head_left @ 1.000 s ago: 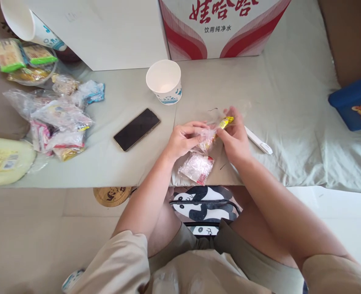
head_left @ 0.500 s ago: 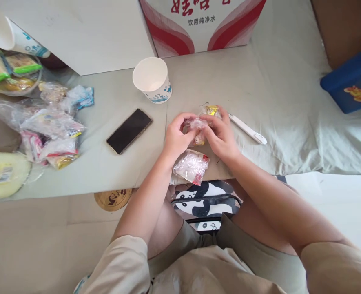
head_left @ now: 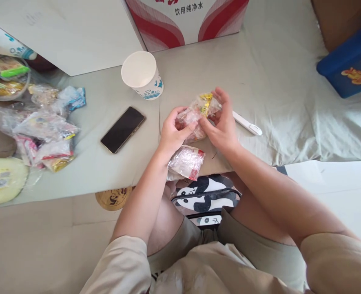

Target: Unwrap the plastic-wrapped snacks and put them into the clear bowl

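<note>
A crumpled clear plastic wrapper [head_left: 189, 116] is gripped in my left hand [head_left: 174, 130], the thumb pressed over its front. My right hand [head_left: 224, 122] is at the other side of the bundle, its thumb on the plastic and its upper fingers raised. Between the hands, a yellow-printed part of the wrapping [head_left: 205, 104] sticks up beside the right fingers; whether it is a separate wrapper I cannot tell. Just below, at the table edge, lies a clear packet with red ends [head_left: 188, 161]. A white slim utility knife [head_left: 248, 123] rests right of my right hand.
A white paper cup [head_left: 142, 75] stands beyond a black phone [head_left: 122, 130]. To the left are several crumpled wrappers [head_left: 48, 126] and a clear bowl of packaged snacks [head_left: 10, 87]. A red-and-white carton [head_left: 186, 24] stands behind; a blue box [head_left: 348, 65] is at right.
My right hand's fingers have lifted and spread, showing more of the yellow-printed wrapping. My left hand keeps its hold. The whole view has shifted slightly.
</note>
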`<action>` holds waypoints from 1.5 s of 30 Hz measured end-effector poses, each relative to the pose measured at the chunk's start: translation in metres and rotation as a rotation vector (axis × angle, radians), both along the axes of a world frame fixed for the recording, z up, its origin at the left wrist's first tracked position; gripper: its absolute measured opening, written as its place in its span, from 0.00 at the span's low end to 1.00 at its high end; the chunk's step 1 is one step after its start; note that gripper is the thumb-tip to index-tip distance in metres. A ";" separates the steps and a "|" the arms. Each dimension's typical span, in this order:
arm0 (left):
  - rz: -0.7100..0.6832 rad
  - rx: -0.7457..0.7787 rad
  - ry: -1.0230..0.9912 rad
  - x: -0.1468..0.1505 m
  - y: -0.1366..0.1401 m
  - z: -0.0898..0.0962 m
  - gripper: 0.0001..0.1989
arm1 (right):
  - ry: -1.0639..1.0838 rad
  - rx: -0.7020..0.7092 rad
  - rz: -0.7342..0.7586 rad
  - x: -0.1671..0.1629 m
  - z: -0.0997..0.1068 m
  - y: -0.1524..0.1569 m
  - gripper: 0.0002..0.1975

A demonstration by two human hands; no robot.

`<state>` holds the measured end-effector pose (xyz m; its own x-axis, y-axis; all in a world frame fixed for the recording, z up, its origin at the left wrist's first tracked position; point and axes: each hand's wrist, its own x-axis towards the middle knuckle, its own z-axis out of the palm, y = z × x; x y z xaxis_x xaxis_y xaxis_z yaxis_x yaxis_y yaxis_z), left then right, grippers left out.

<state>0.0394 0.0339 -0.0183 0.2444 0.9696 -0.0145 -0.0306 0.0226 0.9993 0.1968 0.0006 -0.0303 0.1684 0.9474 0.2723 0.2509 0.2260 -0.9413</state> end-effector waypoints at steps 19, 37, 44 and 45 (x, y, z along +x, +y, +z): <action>-0.061 0.446 0.213 -0.001 0.015 -0.036 0.36 | -0.252 0.201 -0.143 0.014 0.002 0.003 0.15; 0.140 0.320 0.122 -0.009 0.017 -0.023 0.19 | -0.691 0.034 -0.207 0.047 0.014 -0.007 0.15; 0.288 0.095 -0.099 -0.012 0.023 -0.022 0.13 | -0.921 -0.227 -0.259 0.082 0.004 -0.017 0.13; 0.292 0.076 -0.111 -0.011 0.023 -0.022 0.13 | -0.881 -0.210 -0.249 0.081 0.005 -0.017 0.12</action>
